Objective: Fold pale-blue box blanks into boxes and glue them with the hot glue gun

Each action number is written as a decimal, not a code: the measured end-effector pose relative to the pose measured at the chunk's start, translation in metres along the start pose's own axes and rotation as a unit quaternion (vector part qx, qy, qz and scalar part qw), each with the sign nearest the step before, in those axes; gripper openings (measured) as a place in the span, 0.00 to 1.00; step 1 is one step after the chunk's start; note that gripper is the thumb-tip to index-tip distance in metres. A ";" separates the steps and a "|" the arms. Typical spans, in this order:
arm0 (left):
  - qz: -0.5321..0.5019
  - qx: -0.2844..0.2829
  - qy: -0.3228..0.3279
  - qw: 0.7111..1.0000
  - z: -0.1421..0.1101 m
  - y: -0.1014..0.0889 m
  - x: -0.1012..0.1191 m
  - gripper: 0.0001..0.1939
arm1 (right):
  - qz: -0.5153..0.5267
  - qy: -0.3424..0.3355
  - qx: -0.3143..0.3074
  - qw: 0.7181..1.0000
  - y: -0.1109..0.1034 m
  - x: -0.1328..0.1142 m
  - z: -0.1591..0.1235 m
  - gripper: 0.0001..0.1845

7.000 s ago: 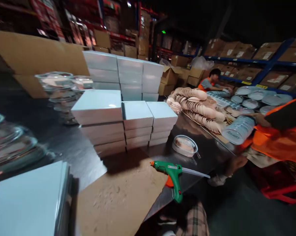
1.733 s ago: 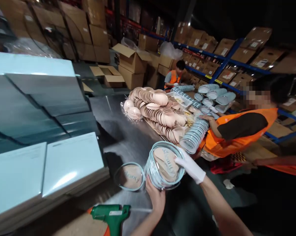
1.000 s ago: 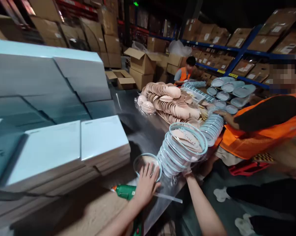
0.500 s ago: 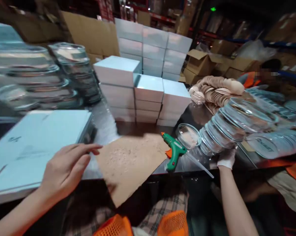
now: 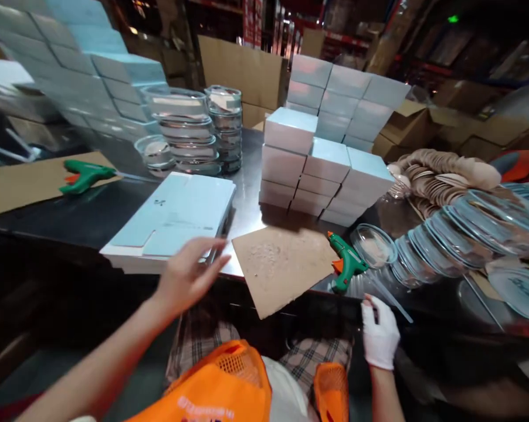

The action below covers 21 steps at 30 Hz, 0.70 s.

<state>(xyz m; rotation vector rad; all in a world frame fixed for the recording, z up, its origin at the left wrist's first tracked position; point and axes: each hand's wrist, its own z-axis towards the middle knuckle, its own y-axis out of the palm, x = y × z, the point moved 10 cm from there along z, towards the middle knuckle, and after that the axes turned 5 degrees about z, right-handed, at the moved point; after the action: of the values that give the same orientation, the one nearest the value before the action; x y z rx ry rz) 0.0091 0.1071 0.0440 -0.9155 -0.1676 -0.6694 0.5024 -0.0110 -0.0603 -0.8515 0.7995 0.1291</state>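
Held bare left hand [image 5: 187, 278] open left of cardboard [image 5: 286, 266], gloved right hand [image 5: 382, 340] loosely open to its right; risked knocking glue gun [image 5: 349, 264] off desk [image 5: 251, 153] by catching glue stick [image 5: 391, 296].

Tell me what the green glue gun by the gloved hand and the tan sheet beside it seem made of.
The green glue gun looks like hard plastic, smooth with a slight sheen. The tan sheet is probably cardboard: matte brown, flat, with a rough-looking lower edge.

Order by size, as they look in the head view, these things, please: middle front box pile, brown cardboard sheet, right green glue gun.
1. Box pile
2. Cardboard sheet
3. Glue gun
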 end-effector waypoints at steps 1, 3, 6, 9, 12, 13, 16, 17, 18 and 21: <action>-0.040 -0.055 0.023 0.997 -0.025 0.028 0.021 0.23 | -0.033 0.050 -0.046 0.997 0.018 -0.008 0.003 0.37; -0.041 -0.158 -0.069 0.984 -0.076 0.084 0.024 0.24 | -0.109 0.157 -0.120 0.974 0.047 -0.014 0.013 0.38; -0.112 -0.287 -0.277 0.910 -0.147 0.154 0.004 0.23 | -0.163 0.230 -0.165 0.945 0.070 -0.017 0.033 0.39; -0.242 -0.325 -0.372 0.835 -0.177 0.192 0.007 0.26 | -0.158 0.249 -0.184 0.938 0.080 -0.006 0.051 0.32; -0.375 -0.278 -0.430 0.773 -0.175 0.201 0.014 0.37 | -0.107 0.254 -0.187 0.943 0.081 0.007 0.056 0.21; -0.406 -0.258 -0.449 0.753 -0.172 0.200 0.012 0.39 | -0.079 0.253 -0.184 0.947 0.080 0.010 0.054 0.19; -0.438 -0.226 -0.478 0.728 -0.162 0.196 -0.004 0.40 | 0.016 0.248 -0.162 0.955 0.070 0.015 0.041 0.22; -0.435 -0.230 -0.479 0.727 -0.160 0.197 -0.011 0.39 | 0.041 0.246 -0.152 0.956 0.066 0.016 0.036 0.24; -0.427 -0.240 -0.479 0.729 -0.158 0.199 -0.017 0.38 | 0.062 0.243 -0.142 0.957 0.062 0.017 0.031 0.26; -0.377 -0.262 -0.468 0.755 -0.154 0.207 -0.033 0.36 | 0.093 0.228 -0.122 0.962 0.056 0.018 0.023 0.27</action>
<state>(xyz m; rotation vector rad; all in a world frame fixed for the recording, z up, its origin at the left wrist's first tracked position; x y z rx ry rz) 0.0855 0.0908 -0.2038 -1.7129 -1.3734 -0.9623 0.5060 0.0392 -0.0977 -1.0553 1.3179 0.2039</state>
